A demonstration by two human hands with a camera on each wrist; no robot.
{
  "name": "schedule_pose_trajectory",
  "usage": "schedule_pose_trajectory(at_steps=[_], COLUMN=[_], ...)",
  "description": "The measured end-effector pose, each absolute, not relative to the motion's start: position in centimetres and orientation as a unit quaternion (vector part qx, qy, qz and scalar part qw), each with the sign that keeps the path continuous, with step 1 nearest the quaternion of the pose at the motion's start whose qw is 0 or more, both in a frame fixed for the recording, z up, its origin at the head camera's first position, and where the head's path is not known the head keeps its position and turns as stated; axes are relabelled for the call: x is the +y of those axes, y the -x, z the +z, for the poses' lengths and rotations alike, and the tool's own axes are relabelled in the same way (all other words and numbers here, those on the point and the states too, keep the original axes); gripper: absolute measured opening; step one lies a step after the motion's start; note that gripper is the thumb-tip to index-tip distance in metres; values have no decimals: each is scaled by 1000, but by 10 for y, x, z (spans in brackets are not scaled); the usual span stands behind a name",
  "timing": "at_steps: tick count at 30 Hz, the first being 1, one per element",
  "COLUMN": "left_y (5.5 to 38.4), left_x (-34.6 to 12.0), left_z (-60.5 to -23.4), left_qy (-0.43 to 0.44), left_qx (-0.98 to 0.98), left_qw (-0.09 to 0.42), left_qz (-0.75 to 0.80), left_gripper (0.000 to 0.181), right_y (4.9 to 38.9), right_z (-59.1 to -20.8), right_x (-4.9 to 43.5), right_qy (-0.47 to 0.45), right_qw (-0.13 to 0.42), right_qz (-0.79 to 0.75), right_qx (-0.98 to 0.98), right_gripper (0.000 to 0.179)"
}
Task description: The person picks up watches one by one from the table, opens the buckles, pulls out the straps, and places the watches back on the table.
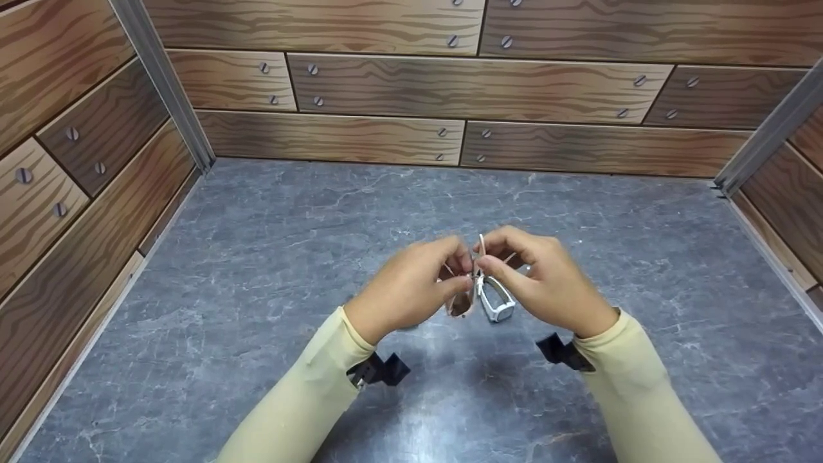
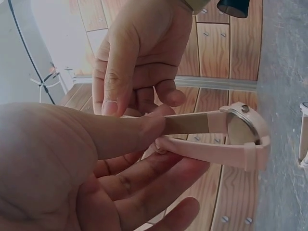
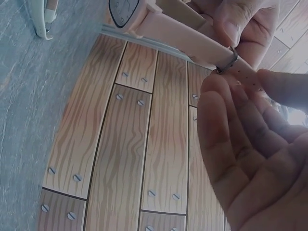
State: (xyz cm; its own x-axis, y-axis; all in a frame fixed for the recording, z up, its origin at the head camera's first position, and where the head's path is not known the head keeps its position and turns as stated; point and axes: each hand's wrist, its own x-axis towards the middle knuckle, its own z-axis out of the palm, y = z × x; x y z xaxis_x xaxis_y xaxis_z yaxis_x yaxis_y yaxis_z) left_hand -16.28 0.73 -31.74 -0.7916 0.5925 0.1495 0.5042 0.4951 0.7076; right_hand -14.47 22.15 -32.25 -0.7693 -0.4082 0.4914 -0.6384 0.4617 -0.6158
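Observation:
A pink wristwatch (image 2: 252, 156) hangs between my two hands, its round case lowest and its strap looped. My left hand (image 1: 411, 283) pinches the strap close to the dark metal buckle (image 3: 230, 60). With thumb and fingertips, my right hand (image 1: 543, 276) grips the holed strap end (image 3: 248, 77), which runs through the buckle and sticks up past it. The watch face (image 3: 123, 10) shows partly at the top of the right wrist view. Just beside the hands, a white watch (image 1: 503, 314) with its strap closed in a loop lies on the table.
The grey marbled table (image 1: 289, 212) spreads out around the hands. Wood-patterned panels (image 1: 386, 83) wall in the back and both sides, with metal posts (image 1: 164, 77) at the corners. Black wrist camera mounts (image 1: 389, 370) stick out from the pale yellow sleeves (image 1: 296, 399).

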Motion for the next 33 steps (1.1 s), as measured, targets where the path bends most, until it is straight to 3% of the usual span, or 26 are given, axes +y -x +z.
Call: schedule_pose_trajectory(at_steps=[26,33], left_y=[166,167], left_x=[5,4], left_z=[-318,-321], left_qy=[-320,-370], left_qx=[830,796], left_qw=[89,45], left_qz=[447,477], left_gripper=[13,14], right_y=[143,144], right_z=[-321,-322], right_x=[222,222], right_qy=[-343,-346], right_qw=[146,147], right_qz=[412,438], right_qx=[-832,-817], right_gripper=[8,10])
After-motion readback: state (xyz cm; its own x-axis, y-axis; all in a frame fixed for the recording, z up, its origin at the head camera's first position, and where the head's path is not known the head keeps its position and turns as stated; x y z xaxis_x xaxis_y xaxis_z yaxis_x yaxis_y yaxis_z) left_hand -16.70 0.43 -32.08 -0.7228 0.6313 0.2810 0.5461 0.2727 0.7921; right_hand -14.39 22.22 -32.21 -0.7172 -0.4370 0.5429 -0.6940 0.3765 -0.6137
